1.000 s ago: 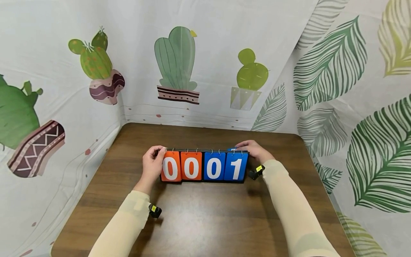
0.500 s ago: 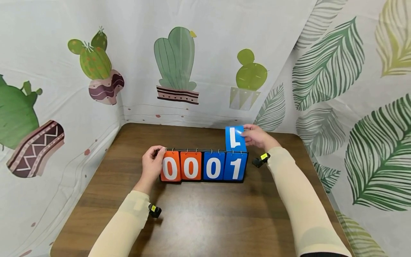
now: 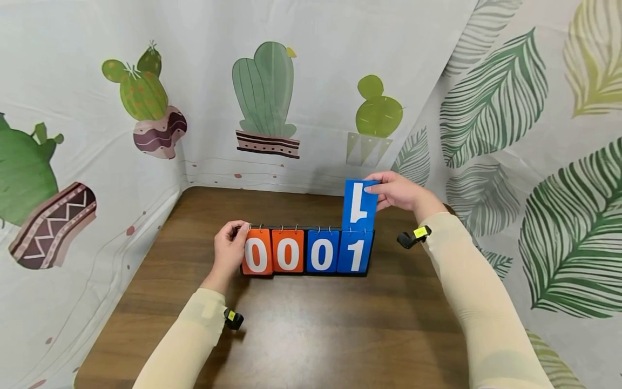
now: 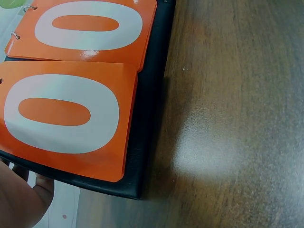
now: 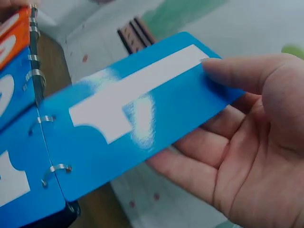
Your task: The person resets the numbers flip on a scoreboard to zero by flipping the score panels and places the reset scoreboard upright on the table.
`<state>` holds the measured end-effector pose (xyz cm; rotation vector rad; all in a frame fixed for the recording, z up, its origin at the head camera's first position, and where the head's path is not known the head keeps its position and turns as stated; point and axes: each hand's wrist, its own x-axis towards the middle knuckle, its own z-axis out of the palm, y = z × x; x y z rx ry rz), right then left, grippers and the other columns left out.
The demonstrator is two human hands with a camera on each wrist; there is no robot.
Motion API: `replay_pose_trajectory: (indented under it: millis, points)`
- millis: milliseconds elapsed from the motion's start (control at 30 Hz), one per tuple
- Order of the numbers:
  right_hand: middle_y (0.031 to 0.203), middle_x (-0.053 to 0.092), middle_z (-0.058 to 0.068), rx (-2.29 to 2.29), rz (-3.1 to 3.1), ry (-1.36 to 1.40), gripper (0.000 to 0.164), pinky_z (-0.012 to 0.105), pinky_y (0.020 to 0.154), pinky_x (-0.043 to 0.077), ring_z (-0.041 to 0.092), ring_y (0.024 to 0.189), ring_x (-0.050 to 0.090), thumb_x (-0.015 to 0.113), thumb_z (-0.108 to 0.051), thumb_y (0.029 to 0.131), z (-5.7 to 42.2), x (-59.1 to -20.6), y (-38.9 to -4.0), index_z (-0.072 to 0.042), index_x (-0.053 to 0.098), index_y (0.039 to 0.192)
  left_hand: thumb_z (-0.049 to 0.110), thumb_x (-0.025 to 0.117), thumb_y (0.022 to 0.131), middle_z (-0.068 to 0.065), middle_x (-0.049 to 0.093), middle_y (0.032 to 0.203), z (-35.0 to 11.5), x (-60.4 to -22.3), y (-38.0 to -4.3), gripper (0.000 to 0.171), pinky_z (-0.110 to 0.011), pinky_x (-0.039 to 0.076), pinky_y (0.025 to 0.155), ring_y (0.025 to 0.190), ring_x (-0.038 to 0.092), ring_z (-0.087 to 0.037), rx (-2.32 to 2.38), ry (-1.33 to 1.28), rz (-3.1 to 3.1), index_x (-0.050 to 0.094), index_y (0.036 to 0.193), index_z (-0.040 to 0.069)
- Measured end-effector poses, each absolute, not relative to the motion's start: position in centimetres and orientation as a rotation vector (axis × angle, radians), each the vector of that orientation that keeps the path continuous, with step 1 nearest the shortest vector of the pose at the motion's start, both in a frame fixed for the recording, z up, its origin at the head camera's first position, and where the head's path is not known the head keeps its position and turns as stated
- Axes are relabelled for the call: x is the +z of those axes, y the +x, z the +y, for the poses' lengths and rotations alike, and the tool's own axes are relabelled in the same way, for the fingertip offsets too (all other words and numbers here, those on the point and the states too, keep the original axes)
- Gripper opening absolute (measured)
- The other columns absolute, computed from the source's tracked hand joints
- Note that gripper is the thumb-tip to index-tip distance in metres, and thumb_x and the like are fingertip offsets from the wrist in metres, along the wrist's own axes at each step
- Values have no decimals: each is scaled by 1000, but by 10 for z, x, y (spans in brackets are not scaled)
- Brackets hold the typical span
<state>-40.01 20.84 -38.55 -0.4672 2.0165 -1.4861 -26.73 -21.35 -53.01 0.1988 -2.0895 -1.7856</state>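
Note:
A flip scoreboard stands on the table, its two orange cards and two blue cards reading 0, 0, 0, 1. My left hand grips its upper left corner, thumb at the front; the left wrist view shows fingers behind the black board. At the right end, my right hand pinches a raised blue card with an upside-down 1. In the right wrist view the thumb lies on that card's face, with fingers beneath. Metal rings join the card to the board.
The brown wooden table extends in front of the scoreboard. Behind and beside it hangs white cloth printed with cacti and leaves. A small black camera is strapped at each wrist.
My right hand has risen from behind the scoreboard's right end, swinging the blue card up from behind until it stands above the top edge. The left hand has kept its place.

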Motion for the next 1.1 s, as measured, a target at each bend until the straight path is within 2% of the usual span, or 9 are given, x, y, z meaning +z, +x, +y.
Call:
replay_pose_trajectory:
  millis: [100, 233, 300, 433, 533, 733, 933, 1100]
  points:
    - [109, 76, 10, -1320, 2138, -603, 31, 48, 93, 60, 24, 95, 75, 61, -19, 104, 208, -378, -385, -1, 65, 129, 17, 67, 100, -1, 67, 92, -213, -530, -267, 25, -16, 49, 73, 83, 57, -5, -1790, 201, -2089, 69, 112, -5]
    - [112, 75, 15, -1067, 2343, -856, 29, 44, 91, 60, 21, 98, 70, 63, -18, 102, 206, -372, -357, -3, 71, 126, 18, 67, 100, -2, 66, 92, -214, -529, -267, 26, -16, 50, 73, 83, 57, -5, -1798, 192, -2091, 69, 112, -5]
    - [113, 74, 13, -960, 2408, -974, 28, 40, 90, 59, 18, 98, 68, 62, -16, 102, 205, -370, -341, -6, 72, 126, 18, 67, 101, -3, 66, 93, -214, -529, -267, 25, -17, 50, 72, 82, 57, -5, -1797, 185, -2093, 69, 112, -5]
    - [117, 76, 10, -821, 2475, -1124, 27, 41, 93, 58, 17, 101, 70, 62, -14, 102, 201, -373, -310, -9, 73, 125, 17, 67, 101, -3, 66, 92, -215, -529, -267, 25, -17, 50, 72, 82, 57, -5, -1791, 181, -2090, 69, 111, -5]
    - [123, 75, 7, -765, 2526, -1122, 28, 42, 94, 59, 16, 104, 71, 62, -15, 101, 200, -382, -291, -10, 73, 126, 17, 67, 101, 2, 66, 91, -215, -528, -267, 25, -16, 50, 74, 83, 57, -5, -1791, 178, -2086, 69, 112, -5]
    - [120, 75, 4, -732, 2577, -1071, 27, 45, 93, 59, 17, 100, 69, 65, -16, 98, 194, -412, -265, -11, 74, 124, 18, 67, 101, 9, 66, 90, -216, -529, -269, 25, -15, 49, 75, 85, 57, -4, -1806, 167, -2078, 69, 113, -4]
    - [127, 72, 6, -661, 2703, -1066, 25, 50, 105, 53, 26, 117, 66, 69, -16, 97, 186, -451, -251, -13, 75, 120, 18, 67, 101, 10, 66, 90, -216, -531, -270, 25, -15, 49, 75, 84, 57, -4, -1796, 170, -2083, 69, 113, -4]
    - [134, 67, 11, -533, 2888, -1006, 27, 52, 106, 52, 32, 126, 60, 76, -20, 91, 182, -483, -242, -17, 76, 118, 18, 67, 100, 10, 65, 89, -215, -532, -267, 26, -15, 49, 73, 83, 58, -4, -1776, 183, -2102, 68, 112, -5]
